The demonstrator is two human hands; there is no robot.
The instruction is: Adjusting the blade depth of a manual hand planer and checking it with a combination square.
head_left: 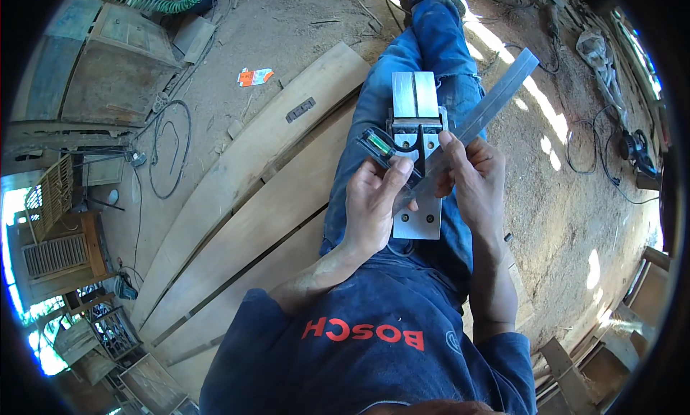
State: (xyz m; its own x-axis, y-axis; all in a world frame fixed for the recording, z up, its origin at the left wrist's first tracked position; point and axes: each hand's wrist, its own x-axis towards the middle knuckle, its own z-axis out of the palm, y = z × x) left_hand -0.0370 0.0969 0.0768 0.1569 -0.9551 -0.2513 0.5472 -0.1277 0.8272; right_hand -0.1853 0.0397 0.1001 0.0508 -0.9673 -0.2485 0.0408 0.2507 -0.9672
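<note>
Ruler [499, 91] grasped by right grip [480, 181], black level [384, 144] by left grip [374, 203]; both partly block planer [415, 226] on lap [336, 224]. Boards [266, 136] left, cable [190, 131], orange packet [255, 77] on floor [302, 12]. Shirt [330, 372]: red lettering [363, 331].

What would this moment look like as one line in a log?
left hand: holding dark level | right hand: gripping metal ruler | planer: on blue jeans

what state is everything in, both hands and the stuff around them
left hand: closed on green-vial tool
right hand: closed on metal bar
green-vial tool: held, tilted
metal bar: held, slanting
plated tool: plates up, across the thighs
wooden boards: side by side, gaps between
orange-and-white packet: lying on ground
black cable: looped
green hose: coiled
</note>
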